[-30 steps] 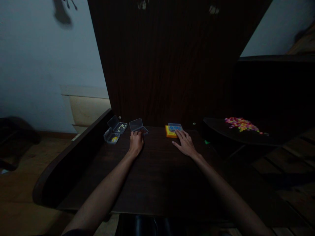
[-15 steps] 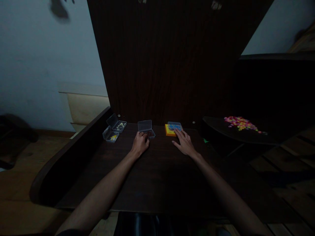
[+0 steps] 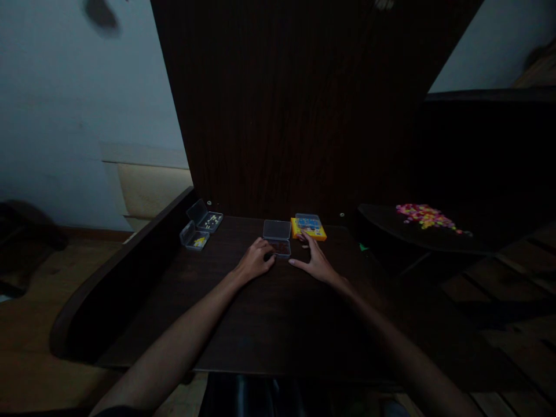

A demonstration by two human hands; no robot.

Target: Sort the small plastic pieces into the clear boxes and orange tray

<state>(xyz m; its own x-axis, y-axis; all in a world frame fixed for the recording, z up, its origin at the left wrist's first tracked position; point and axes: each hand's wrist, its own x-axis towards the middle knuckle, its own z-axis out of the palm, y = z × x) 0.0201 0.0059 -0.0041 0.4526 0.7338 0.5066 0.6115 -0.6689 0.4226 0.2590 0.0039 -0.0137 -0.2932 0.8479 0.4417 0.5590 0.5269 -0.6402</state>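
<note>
An open clear plastic case (image 3: 277,230) lies in the middle of the dark desk, its lid tipped back and dark reddish-brown contents in its base. My left hand (image 3: 257,259) is curled at the left edge of the case base, thumb at the near side and fingers at the far side. To the right of the case is my right hand (image 3: 317,262), thumb and fingers spread apart with nothing between them. Its fingertips are close to the front of a yellow box (image 3: 319,234). A clear case with blue contents (image 3: 308,222) rests on top of that box.
Two more open clear cases stand at the desk's left: one with pale pieces (image 3: 212,221), one with yellow pieces (image 3: 197,241). A heap of pink and yellow pieces (image 3: 428,217) lies on the dark shelf at right. A raised side board (image 3: 125,269) borders the left.
My left hand and the open case with dark contents have moved right and nearer to me. My right hand has come off the blue-filled case and drawn back slightly left.
</note>
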